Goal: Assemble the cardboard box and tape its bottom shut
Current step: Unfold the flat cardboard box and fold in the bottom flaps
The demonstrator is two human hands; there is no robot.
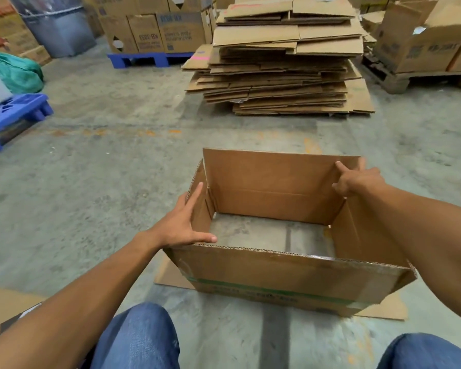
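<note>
The cardboard box point(282, 235) stands opened into a rectangle on the concrete floor point(117, 169) between the knees, with bare floor showing through it, so the bottom is not yet closed. The left hand point(182, 225) lies flat and spread against the left wall with nothing in its grip, while the right hand point(357, 181) pinches the far right corner. Judging from this, press both sides evenly until all 4 corners are square, then turn the box over to fold the flaps.

Box point(282, 275) on floor point(117, 161); flattened cardboard stack point(285, 65) behind; pallet point(13, 115) far left.
</note>
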